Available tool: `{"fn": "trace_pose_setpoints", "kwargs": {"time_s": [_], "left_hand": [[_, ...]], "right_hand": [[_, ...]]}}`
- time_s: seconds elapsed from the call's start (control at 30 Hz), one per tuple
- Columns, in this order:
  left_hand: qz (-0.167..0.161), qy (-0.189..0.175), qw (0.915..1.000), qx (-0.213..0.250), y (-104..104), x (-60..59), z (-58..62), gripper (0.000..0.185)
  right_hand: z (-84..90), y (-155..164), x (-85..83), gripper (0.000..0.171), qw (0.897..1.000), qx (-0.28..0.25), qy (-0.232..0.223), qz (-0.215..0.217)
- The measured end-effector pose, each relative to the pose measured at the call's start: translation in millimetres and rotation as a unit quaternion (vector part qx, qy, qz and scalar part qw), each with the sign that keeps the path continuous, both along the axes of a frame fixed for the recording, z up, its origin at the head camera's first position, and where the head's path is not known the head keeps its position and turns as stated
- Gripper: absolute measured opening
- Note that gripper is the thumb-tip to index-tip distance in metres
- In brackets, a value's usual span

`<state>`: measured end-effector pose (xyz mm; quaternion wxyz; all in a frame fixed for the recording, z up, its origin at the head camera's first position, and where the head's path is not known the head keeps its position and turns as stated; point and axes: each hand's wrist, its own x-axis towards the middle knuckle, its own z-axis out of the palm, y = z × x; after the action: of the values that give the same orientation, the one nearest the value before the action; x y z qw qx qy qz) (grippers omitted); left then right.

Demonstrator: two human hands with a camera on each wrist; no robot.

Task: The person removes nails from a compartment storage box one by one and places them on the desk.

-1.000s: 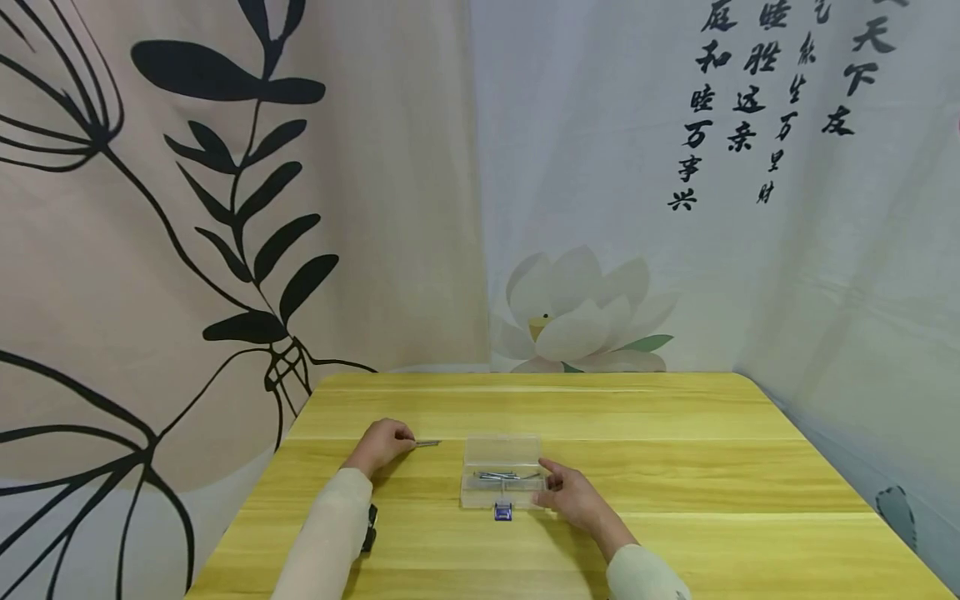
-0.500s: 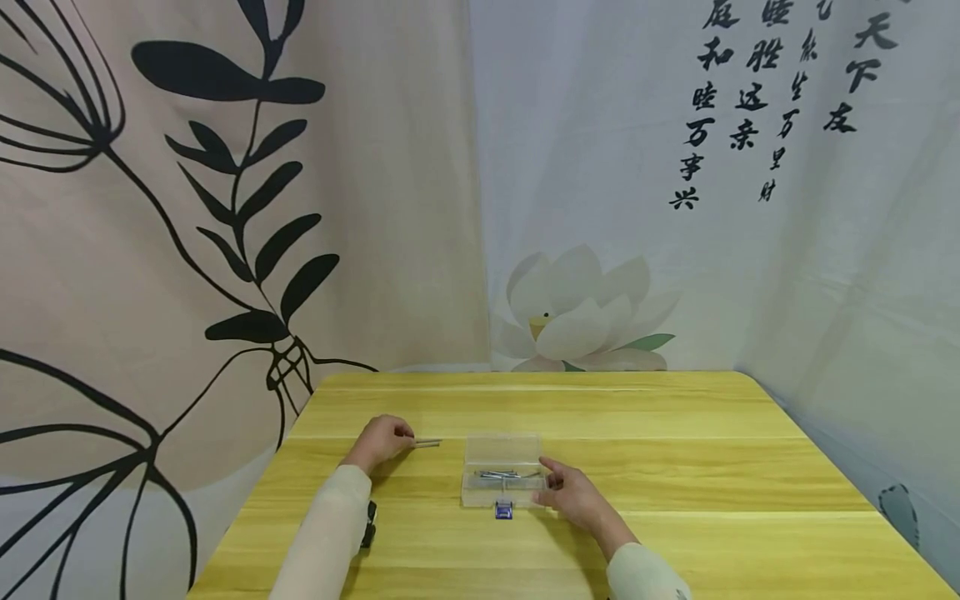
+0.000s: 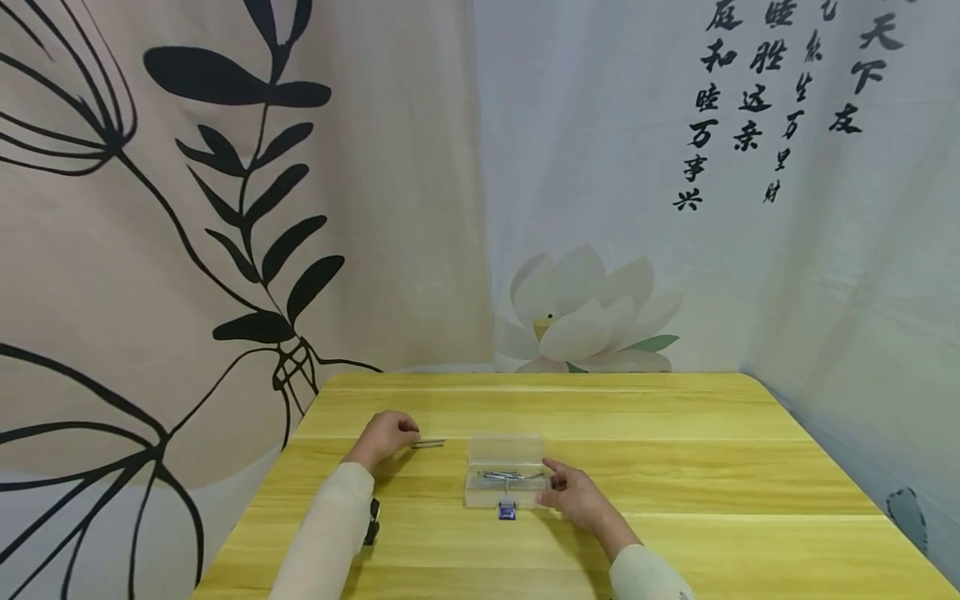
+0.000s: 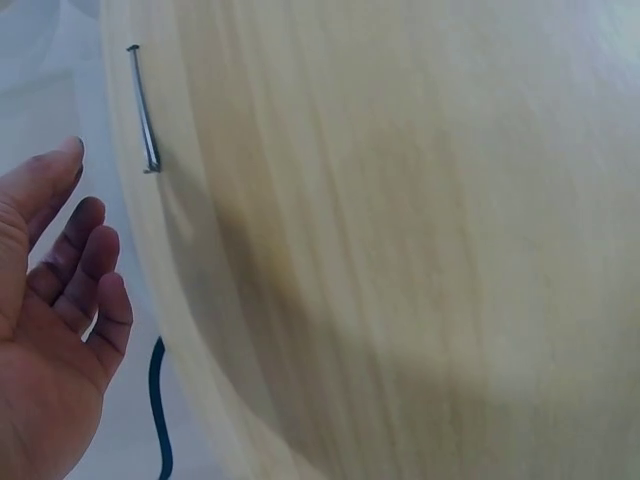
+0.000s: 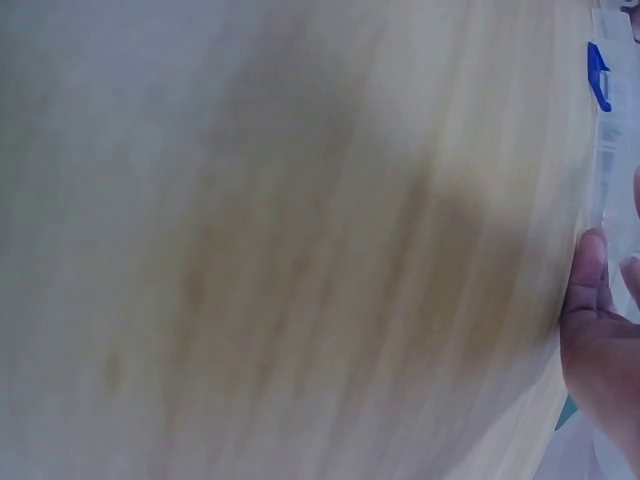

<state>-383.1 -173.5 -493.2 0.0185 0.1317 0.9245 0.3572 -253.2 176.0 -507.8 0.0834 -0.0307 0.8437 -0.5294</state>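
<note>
A yellow wooden table [image 3: 675, 467] fills the lower part of the head view, backed by two printed cloths: a beige one with black leaves [image 3: 225, 208] on the left and a pale one with a lotus and black script [image 3: 675, 167] on the right. Near the table's middle stands a clear plastic box [image 3: 505, 454] with its lid raised, a blue latch [image 3: 507, 511] on its near edge and several nails [image 3: 510, 475] lying inside.

The right hand [image 3: 576, 497] rests at the box's right end, thumb and fingers touching its wall; the right wrist view shows a fingertip against the clear edge [image 5: 612, 150], though how firmly it holds I cannot tell (most of the hand is out of that view).

The left hand [image 3: 386, 435] lies on the table to the left of the box, well apart from it. In the left wrist view [image 4: 55, 310] its fingers are loose and spread, holding nothing. A single nail [image 3: 427, 443] lies flat on the wood just beside the fingertips, not touching them, between the hand and the box.
</note>
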Motion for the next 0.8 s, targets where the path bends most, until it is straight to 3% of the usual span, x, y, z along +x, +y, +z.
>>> {"fn": "trace_pose_setpoints", "kwargs": {"time_s": [0.37,0.6,0.8], "left_hand": [[-0.007,-0.006,0.9994,0.033,13.3,3.4,12.7,0.019],[-0.057,0.004,0.9967,0.058,31.0,6.6,23.5,0.017],[-0.081,0.004,0.9945,0.066,49.0,13.5,31.6,0.012]], "right_hand": [[0.3,-0.5,0.6,0.070,1.000,-0.001,0.000,-0.007],[0.0,-0.2,0.7,0.069,1.000,0.004,0.004,-0.004],[0.0,0.1,0.3,0.069,1.000,0.010,0.004,-0.006]]}}
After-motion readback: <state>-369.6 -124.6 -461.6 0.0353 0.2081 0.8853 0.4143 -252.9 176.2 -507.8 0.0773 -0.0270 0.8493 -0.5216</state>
